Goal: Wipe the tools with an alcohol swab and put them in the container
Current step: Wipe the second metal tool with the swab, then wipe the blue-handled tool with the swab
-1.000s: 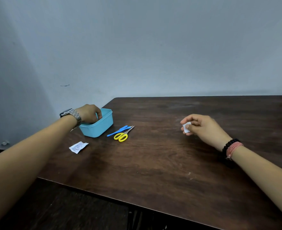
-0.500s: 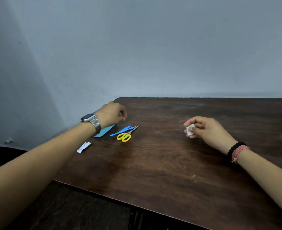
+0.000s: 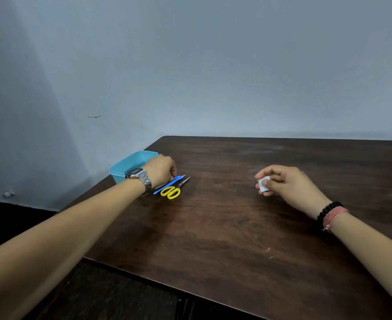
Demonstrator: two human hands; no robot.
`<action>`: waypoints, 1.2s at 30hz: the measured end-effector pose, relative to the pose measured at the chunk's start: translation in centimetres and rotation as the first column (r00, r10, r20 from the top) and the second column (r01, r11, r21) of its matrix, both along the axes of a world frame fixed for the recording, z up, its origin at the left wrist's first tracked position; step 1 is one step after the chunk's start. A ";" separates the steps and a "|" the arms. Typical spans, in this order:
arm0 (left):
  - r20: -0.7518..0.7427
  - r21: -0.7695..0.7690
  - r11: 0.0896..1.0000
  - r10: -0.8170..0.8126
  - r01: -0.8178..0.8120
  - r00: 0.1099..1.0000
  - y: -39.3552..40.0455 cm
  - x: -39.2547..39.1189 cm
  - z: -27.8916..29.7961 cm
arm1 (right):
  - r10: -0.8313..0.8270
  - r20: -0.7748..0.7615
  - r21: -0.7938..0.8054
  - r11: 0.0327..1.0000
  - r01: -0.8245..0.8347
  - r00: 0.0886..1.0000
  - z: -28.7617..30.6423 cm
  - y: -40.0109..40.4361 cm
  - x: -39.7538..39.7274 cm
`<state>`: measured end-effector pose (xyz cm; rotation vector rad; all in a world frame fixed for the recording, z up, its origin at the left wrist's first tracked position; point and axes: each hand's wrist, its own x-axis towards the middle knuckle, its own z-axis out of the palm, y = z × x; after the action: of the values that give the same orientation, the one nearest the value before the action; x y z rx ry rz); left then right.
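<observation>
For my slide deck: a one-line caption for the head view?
Left hand reaches the blue tool beside yellow scissors; right hand holds a swab.

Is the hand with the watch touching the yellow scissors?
Apart. In the head view, the left hand reaches the blue tool, and dark table shows between it and the yellow scissors.

We see a plain room, more like a home or a spare corner than a lab or a workshop. We sit at a dark wooden table point(image 3: 248, 227) pushed into a corner of bare, pale blue-grey walls point(image 3: 213, 65), one with a small dark mark. On the table lie only household things: a small blue tub point(image 3: 130, 163) and yellow scissors point(image 3: 171, 192). We cannot place it closer.
</observation>
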<state>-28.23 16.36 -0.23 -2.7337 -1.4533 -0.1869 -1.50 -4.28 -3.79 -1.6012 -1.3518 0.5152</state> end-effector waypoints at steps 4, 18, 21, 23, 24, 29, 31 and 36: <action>0.030 -0.003 1.000 0.001 0.000 1.000 0.2 -0.1 0.3 | -0.002 0.013 0.011 1.000 0.002 1.000 0.0 0.0 -0.1; 0.036 -0.067 0.997 0.031 -0.028 0.999 0.3 0.1 0.2 | 0.015 0.035 0.022 1.000 -0.016 0.999 0.0 0.1 0.0; 0.041 -0.096 0.995 0.020 -0.016 0.999 0.3 0.3 0.5 | 0.020 0.029 0.030 0.999 -0.021 0.999 0.0 0.1 -0.1; 0.037 -0.108 0.994 0.017 -0.013 0.999 0.3 0.3 0.6 | 0.019 0.024 0.033 0.999 -0.019 1.000 0.0 0.0 -0.1; 0.036 -0.102 0.995 0.021 -0.017 0.999 0.3 0.3 0.6 | 0.016 0.025 0.038 0.999 -0.017 1.000 0.0 0.0 -0.2; 0.195 0.039 0.999 -0.031 0.024 0.980 0.1 1.2 1.6 | -0.048 0.068 0.084 0.996 0.042 0.997 0.1 0.1 0.0; 0.318 0.046 0.993 -0.120 0.112 0.940 -1.0 2.3 2.4 | -0.067 0.021 0.107 0.992 0.064 0.998 0.2 0.2 -0.1; 0.621 -0.102 0.907 -0.263 0.409 0.739 -5.4 6.8 2.4 | -0.097 -0.197 0.141 0.982 0.126 0.976 0.5 0.2 0.2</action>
<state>-21.44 10.98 2.19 -3.3051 -1.0716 -1.0483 -1.28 -4.05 -3.32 -1.4551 -1.1243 0.4718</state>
